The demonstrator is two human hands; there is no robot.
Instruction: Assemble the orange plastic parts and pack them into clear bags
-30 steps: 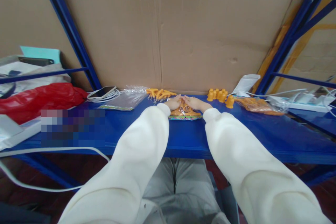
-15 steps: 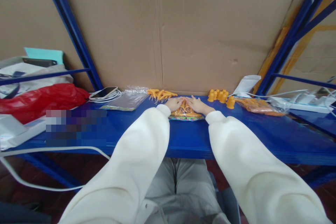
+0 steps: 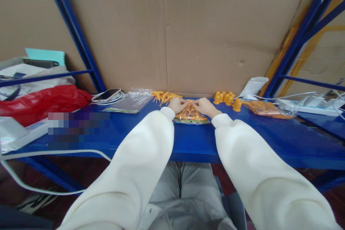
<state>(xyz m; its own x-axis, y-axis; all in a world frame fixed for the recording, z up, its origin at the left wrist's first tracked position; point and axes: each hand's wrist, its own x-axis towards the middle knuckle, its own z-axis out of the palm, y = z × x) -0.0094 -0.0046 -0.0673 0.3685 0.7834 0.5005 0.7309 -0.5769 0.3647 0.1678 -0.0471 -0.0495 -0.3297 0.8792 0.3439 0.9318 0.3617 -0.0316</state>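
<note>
Blue shelf [image 3: 194, 143]: left hand [image 3: 177, 104] and right hand [image 3: 205, 106] pinch clear bag [image 3: 190, 117] at its 12 o'clock edge; orange pieces [image 3: 229, 99] at 2 o'clock.

Soft, diffuse light, slight blur, stretched edges

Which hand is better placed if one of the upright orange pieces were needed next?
Probably the right hand: the upright orange pieces stand on its side of the clear bag, nearer to it. The left hand is at the bag's other side, so farther off.
</note>
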